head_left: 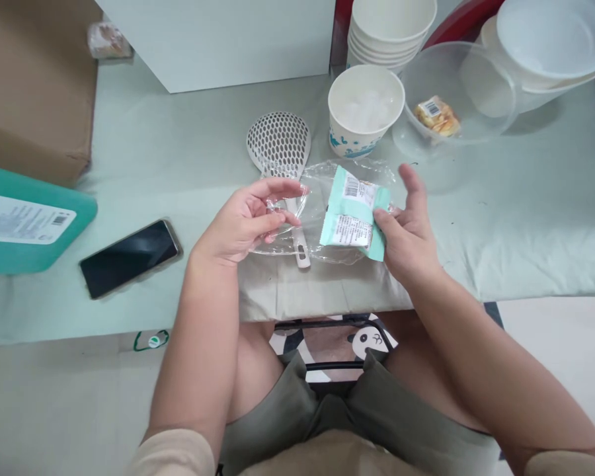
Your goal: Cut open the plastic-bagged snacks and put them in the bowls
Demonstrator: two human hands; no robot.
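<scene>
Beige sleeves (pixel 176 453) lie nearest; my right hand (pixel 412 250) pinches a mint packet (pixel 353 213) by its edge above the clear plastic (pixel 316 243), likely keeping its print visible; my left hand (pixel 228 228), apart from it, curls at the plastic, though I cannot tell whether it grips.

green container (pixel 34 225): cut off left | packet (pixel 354 210) print: too small

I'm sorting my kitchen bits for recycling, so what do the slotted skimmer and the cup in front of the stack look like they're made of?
Slotted skimmer: probably matte, pale grey plastic; it shows no metallic shine, though coated metal can't be ruled out.
Front cup: likely smooth white paperboard, judging by the rolled rim and blue print; any lining is unclear.
</scene>
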